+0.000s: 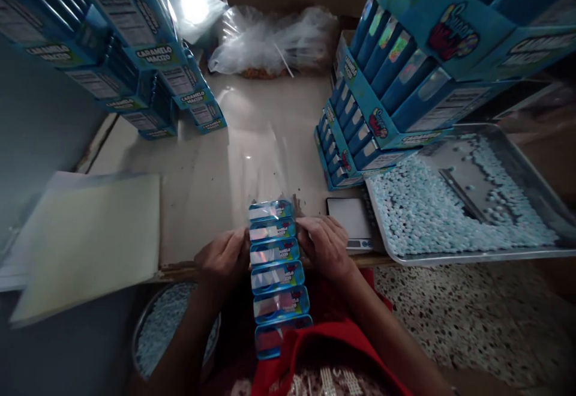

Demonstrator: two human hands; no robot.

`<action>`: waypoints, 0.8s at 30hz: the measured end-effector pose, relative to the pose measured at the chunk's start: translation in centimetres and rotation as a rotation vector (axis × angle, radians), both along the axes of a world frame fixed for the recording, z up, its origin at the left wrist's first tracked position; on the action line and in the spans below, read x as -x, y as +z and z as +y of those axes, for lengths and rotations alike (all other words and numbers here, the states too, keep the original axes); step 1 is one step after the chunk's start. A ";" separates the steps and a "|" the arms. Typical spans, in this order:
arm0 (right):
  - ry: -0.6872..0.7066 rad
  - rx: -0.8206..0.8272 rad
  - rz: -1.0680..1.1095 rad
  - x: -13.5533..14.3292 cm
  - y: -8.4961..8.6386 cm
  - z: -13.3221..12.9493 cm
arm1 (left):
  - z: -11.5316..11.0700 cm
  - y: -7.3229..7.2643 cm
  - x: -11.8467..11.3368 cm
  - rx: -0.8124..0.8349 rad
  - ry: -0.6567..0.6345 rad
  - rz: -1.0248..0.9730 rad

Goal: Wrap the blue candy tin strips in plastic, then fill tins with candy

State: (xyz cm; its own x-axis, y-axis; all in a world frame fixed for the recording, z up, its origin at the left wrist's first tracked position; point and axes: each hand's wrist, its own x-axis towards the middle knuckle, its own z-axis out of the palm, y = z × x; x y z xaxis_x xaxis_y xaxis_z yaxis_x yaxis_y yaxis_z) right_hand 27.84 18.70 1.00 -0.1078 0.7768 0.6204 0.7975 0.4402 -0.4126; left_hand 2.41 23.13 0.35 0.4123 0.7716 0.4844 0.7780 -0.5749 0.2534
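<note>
A row of several blue candy boxes (275,277), marked "CARAMELO MACIZO", runs from the table's front edge back to my lap. Shiny clear plastic film (265,165) seems to lie on the table beyond its far end; whether it also covers the row, I cannot tell. My left hand (224,256) is closed against the left side of the row near its far end, fingers curled. My right hand (324,243) is closed at the right side, thumb and forefinger pinching at the row's edge. The near end rests against a red apron (333,342).
Stacked blue display boxes stand at left (153,54) and right (382,102). Candies fill much of a metal tray (391,259) and a round bowl (136,348). Beside the tray is a small scale (348,219). Yellowish sheets (99,234) overhang the table's left front; plastic bags (279,36) lie behind.
</note>
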 end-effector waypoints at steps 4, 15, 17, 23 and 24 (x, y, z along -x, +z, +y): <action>-0.019 -0.001 0.102 0.2 -0.8 -1.1 | -0.8 -1.2 0.4 0.004 0.080 -0.157; -0.216 0.397 0.321 1.8 -1.1 0.6 | 0.6 0.1 -0.9 0.348 0.093 0.018; -0.281 0.415 0.218 2.1 -1.1 0.8 | 0.3 -0.2 -0.8 0.300 0.092 0.104; -0.351 0.609 0.091 1.5 -0.2 2.0 | 0.8 -0.5 -0.4 0.382 -0.004 0.194; -0.311 0.624 0.083 1.3 -0.1 2.1 | 1.0 -0.5 -0.3 0.411 -0.035 0.172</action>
State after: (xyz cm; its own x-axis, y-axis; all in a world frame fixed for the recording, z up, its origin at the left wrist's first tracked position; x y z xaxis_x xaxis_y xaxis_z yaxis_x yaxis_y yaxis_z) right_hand 26.49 20.76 0.88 0.2055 0.9776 0.0452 0.8027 -0.1420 -0.5792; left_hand 2.74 24.17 -0.13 0.4891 0.8700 0.0625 0.8109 -0.4799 0.3349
